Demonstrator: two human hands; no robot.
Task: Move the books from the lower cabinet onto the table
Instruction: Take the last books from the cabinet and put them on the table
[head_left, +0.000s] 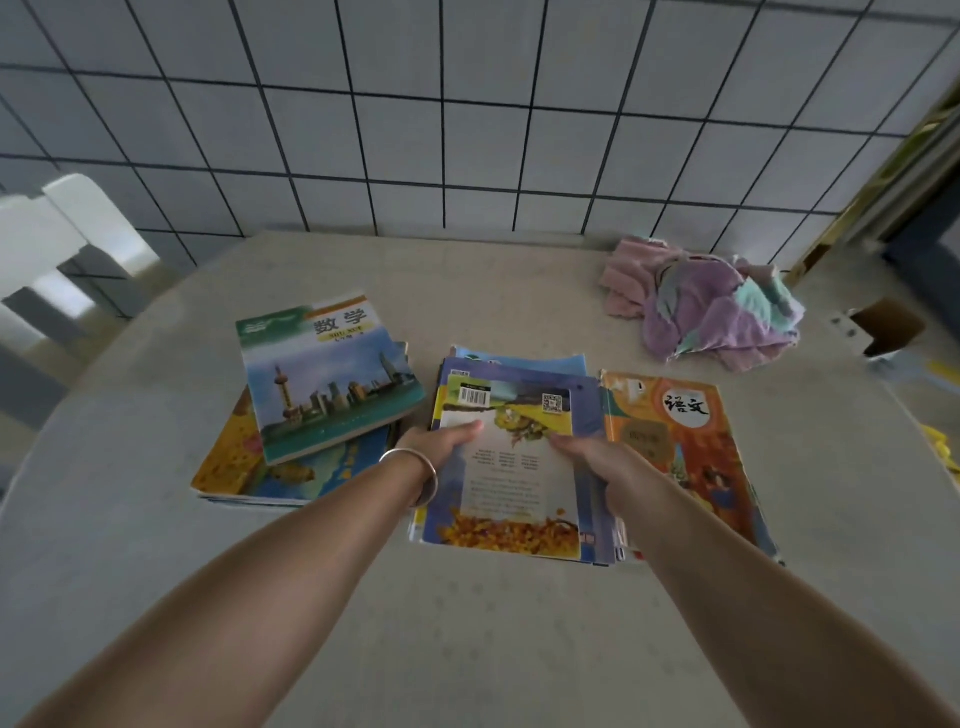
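Middle stack of books (511, 457) lies flat on the table (467, 623), at centre of view. Top book shows its back cover: barcode, square code, pale text panel, yellow leaf border. Glossy paper covers, thin soft spines, edges of the books beneath fanned unevenly.

Left hand (441, 441) grips the stack's edge at 9 o'clock, thumb lying on the top cover, fingers hidden below. Right hand (587, 452) holds the edge at 3 o'clock, thumb on top likewise; its fingers are hidden too. Silver bangle (415, 475) on the left wrist.

Step in hand, by my reading: setting this stack down, or squaring it, on the table. Next move likely calls for easing both hands out sideways without dragging the slippery covers, then going back to the cabinet, which is out of view.

At 9 o'clock of the stack, just beside it: a maths book (327, 374) with a skyline cover, lying askew atop other flat books. At 3 o'clock, touching or nearly: an orange book (680, 441), flat.

At 1 o'clock, well apart: crumpled cloth (711, 306), pink, lilac and mint, soft and fuzzy. Table matte, pale, speckled. Beyond it at 12: tiled wall (467, 130), white squares, dark grout. White chair (57, 244) at 10 o'clock.
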